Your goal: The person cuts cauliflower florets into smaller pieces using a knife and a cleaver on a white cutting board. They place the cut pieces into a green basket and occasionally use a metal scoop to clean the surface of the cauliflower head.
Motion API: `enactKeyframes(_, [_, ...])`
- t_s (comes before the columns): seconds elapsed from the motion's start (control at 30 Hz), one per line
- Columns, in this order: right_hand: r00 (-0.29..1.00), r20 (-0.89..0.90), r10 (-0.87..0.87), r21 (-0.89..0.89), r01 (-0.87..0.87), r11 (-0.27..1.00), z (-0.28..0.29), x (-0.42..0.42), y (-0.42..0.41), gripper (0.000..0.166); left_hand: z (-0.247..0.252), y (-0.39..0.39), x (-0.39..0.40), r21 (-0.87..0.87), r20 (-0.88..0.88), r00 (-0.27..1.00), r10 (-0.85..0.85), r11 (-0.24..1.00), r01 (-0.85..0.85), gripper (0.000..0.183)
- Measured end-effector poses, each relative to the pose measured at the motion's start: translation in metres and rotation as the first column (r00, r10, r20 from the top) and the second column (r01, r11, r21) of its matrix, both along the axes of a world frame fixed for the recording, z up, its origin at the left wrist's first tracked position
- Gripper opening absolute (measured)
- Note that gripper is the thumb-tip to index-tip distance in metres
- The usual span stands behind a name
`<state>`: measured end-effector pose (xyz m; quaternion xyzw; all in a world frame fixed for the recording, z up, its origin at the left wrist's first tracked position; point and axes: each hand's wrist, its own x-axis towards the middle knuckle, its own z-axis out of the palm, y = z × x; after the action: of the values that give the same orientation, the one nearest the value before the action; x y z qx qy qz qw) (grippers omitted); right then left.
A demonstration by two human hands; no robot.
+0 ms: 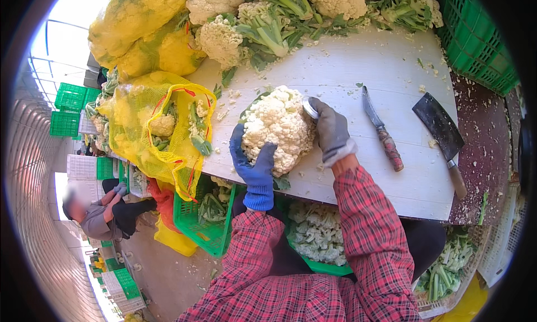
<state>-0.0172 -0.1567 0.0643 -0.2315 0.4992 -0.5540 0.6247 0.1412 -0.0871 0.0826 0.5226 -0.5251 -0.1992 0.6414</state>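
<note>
A large cauliflower head rests on the white tabletop, florets facing up. My left hand, in a blue knit glove, grips its near left side, with the thumb lying over the curds. In my right hand, gloved in grey, is a small round metal tool, which is against or close beside the cauliflower's right side. Its working end is hard to make out. To the right lie a curved knife with a patterned handle and a cleaver with a wooden handle.
Several cauliflowers line the table's far side. Yellow mesh bags crowd the left. A green crate stands far right. Below the near edge sit a crate of cut florets and a basket of trimmings. A person sits at left.
</note>
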Motion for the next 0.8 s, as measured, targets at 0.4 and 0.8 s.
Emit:
enactKeyframes(0.4, [0.985, -0.149, -0.092, -0.149, 0.069, 0.986, 0.051, 0.023, 0.014, 0.051, -0.003, 0.003, 0.004, 0.018, -0.052, 0.995, -0.081, 0.996, 0.082, 0.073])
enactKeyframes(0.8, [0.892, -0.421, -0.164, -0.263, 0.053, 0.963, 0.033, 0.020, 0.022, 0.053, 0.003, 0.000, -0.002, 0.050, -0.093, 0.994, -0.050, 0.997, 0.055, 0.071])
